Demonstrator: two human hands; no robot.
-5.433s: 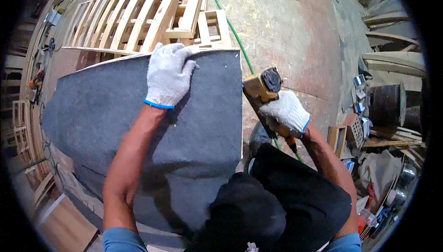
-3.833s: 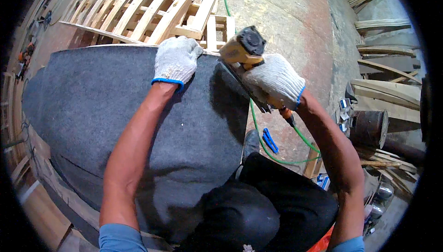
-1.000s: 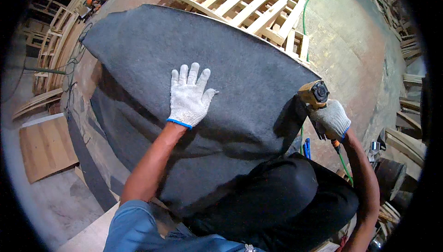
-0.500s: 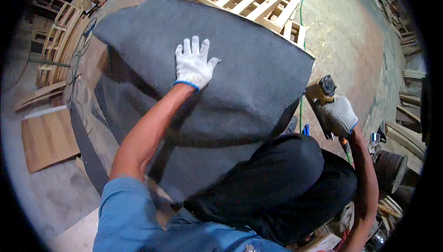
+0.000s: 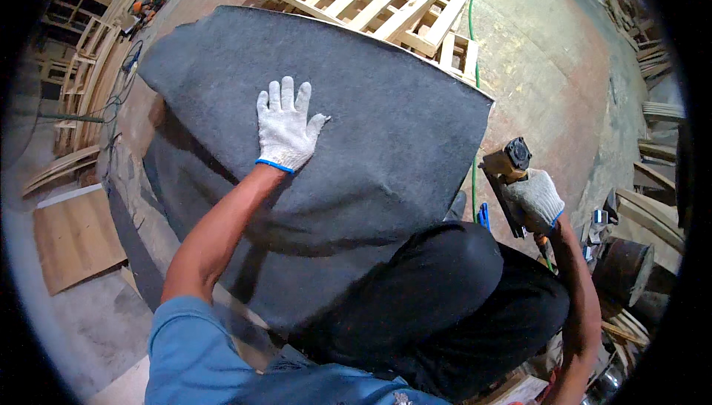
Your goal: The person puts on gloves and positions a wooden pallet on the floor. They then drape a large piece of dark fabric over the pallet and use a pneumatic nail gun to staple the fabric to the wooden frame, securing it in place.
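Dark grey fabric sheet – spread before the knees, sagging in folds nearer the body. Left hand, gloved: palm down upon it, fingers wide. Nail gun, yellow-and-black – right of the sheet, apart; gloved right hand wrapped around its grip. Slatted wooden frame: beyond the far edge.

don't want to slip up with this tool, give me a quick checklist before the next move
1. Left hand away from the tool: ok, palm down on the dark cloth, fingers spread.
2. Yellow-black tool gripped: ok, the right hand is closed around it.
3. Tool apart from the cloth: ok, held out beyond its right edge.
4. Cloth smooth all over: not ok, folds run across the part nearer the knees.
5. Green hose free of snags: cannot tell, part of it is hidden.
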